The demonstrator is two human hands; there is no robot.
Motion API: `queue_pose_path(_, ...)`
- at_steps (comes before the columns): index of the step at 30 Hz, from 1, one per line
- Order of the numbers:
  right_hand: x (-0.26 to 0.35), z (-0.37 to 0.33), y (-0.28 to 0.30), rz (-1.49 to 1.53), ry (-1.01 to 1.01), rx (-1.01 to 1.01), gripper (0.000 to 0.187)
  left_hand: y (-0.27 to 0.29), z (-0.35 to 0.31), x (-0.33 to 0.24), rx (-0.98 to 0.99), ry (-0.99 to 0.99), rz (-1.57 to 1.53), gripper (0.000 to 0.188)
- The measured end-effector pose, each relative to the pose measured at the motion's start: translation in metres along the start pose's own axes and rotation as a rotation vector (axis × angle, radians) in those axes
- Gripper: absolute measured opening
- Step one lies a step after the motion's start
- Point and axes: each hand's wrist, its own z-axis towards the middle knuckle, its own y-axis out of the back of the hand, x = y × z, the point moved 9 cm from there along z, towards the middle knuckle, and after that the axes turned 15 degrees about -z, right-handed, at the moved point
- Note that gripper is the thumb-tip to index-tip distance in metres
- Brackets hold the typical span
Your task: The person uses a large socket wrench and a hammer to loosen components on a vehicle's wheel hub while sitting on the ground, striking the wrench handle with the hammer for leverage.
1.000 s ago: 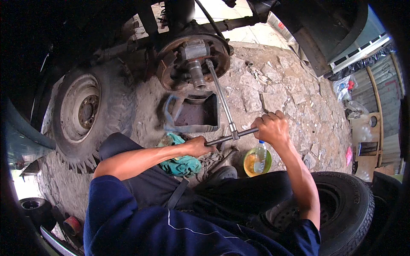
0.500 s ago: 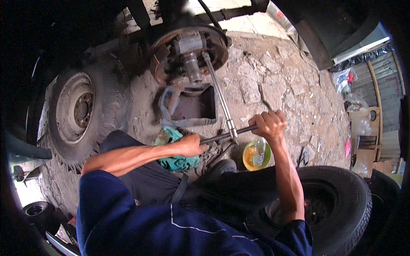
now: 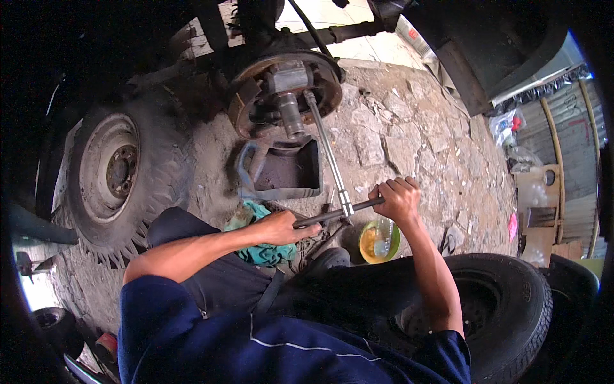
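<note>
Two bare hands of ours share one slim dark metal bar (image 3: 332,216), which crosses the lower end of a long silvery steel shaft (image 3: 328,152) to make a T. Our right hand (image 3: 397,200) is closed in a fist around the bar's right end; our left hand (image 3: 276,229) is at its left end, thumb lying along the bar, though we cannot tell whether the fingers wrap all the way round. The shaft slants up and away from us, its far end meeting a round rusty brown metal hub assembly (image 3: 246,105) just to the right of a stubby grey cylindrical spindle (image 3: 291,116). Below the hub, near the middle of the rough stony ground (image 3: 441,185), we see a dark, open-topped plastic container (image 3: 246,174) with a bluish rim. Nearer us, a crumpled teal cloth (image 3: 265,253) lies beside our left hand, and below our right a round yellow-green bowl (image 3: 396,246) holds orange-brown contents and a clear plastic bottle (image 3: 383,235). Toward the ground's left edge stands a dusty wheel with a chunky black tyre (image 3: 169,157); at its near right corner, close to our right forearm, is another black-tyred wheel (image 3: 526,301).
</note>
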Motion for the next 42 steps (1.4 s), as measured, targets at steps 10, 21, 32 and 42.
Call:
queue_pose_path(10, -0.017, 0.016, 0.011, 0.287, -0.133, 0.44, 0.045, 0.015, -0.004, 0.012, -0.172, 0.087, -0.08, 0.087)
queue_pose_path(21, -0.001, -0.005, -0.045, 0.079, 0.223, 1.181, 0.064, 0.007, 0.001, 0.013, -0.14, 0.114, -0.095, 0.083)
queue_pose_path(32, 0.003, -0.014, -0.062, 0.166, 0.047, 1.217, 0.04, -0.008, 0.021, 0.049, 0.064, 0.198, -0.077, 0.102)
queue_pose_path(42, -0.005, -0.007, -0.047, 0.223, 0.059, 1.217, 0.042, 0.002, 0.014, 0.028, -0.127, 0.303, 0.189, 0.065)
